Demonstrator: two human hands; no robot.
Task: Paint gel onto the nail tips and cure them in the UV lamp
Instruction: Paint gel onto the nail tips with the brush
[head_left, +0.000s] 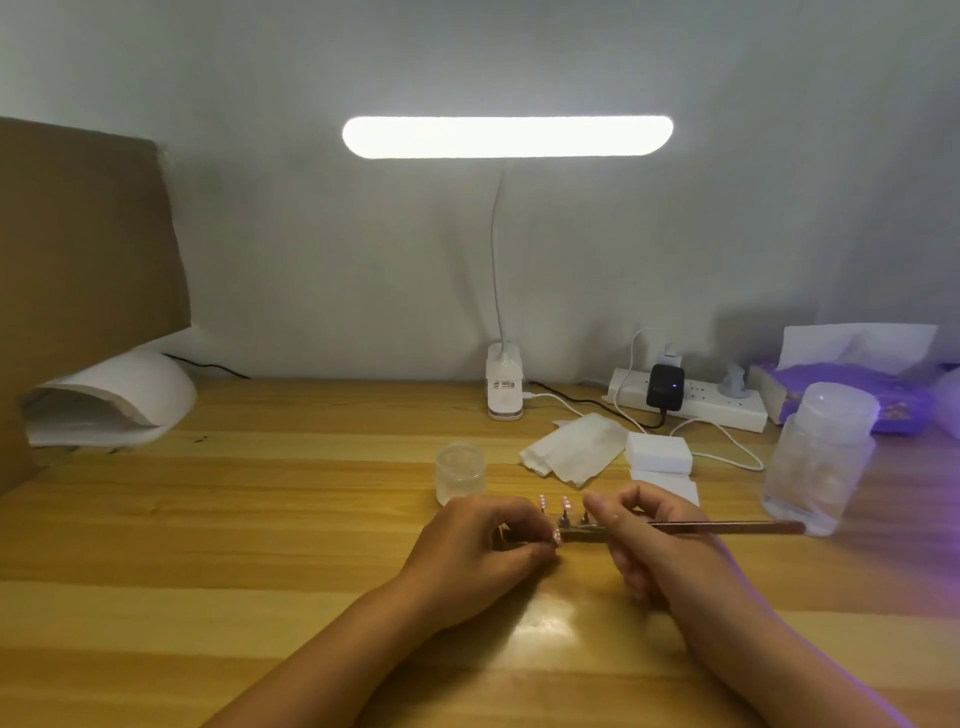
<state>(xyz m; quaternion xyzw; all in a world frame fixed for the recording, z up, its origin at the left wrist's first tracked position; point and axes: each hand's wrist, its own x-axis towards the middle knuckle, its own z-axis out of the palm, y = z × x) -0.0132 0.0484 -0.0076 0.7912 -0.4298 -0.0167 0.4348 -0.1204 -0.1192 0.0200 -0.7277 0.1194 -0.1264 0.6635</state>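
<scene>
A small dark holder bar (584, 531) lies on the wooden table, with pink nail tips (565, 502) standing on short stems above it. My left hand (478, 545) is curled on the bar's left end, pinching it by one pink tip. My right hand (644, 535) grips a thin brush (727, 527) whose long handle points right; its tip is hidden by my fingers near the holder. The white domed UV lamp (111, 400) sits at the far left. A small clear gel jar (461, 473) stands just behind my left hand.
A lit desk lamp (506, 136) clips at the back centre. Folded tissue (571, 449), white sponge blocks (658, 453), a power strip (727, 405), a purple tissue box (852, 395) and a tall clear jar (818, 457) crowd the right. A cardboard sheet (78, 234) leans at the left.
</scene>
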